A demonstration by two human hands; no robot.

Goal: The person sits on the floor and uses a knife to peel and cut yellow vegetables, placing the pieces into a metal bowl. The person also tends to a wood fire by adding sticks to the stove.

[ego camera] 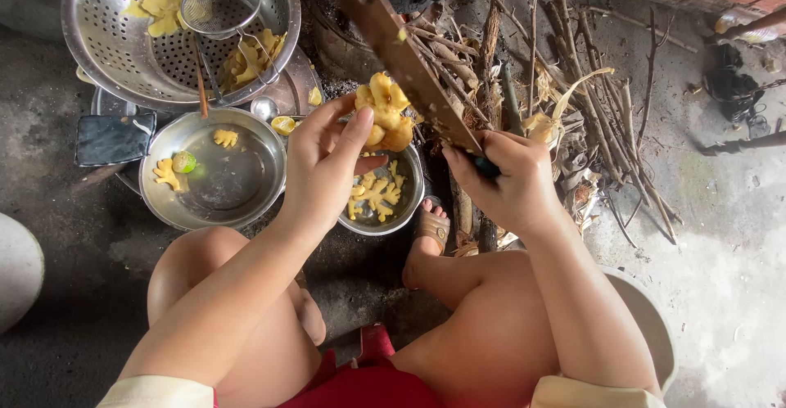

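Two hands work above the small bowl (381,199): the left hand (323,166) is clamped on a yellow chunk (385,113), the right hand (499,183) closed round a knife (405,64). A slipping blade could nick the left fingers (356,134).

A yellow peeled root piece (383,113) is pinched in the left hand (327,166) above a small steel bowl (407,203); a long knife (409,68) is gripped by the right hand (503,183), its blade angled upward.

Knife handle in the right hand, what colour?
Blue, mostly covered by the right hand; a small part of the knife handle shows in the head view.
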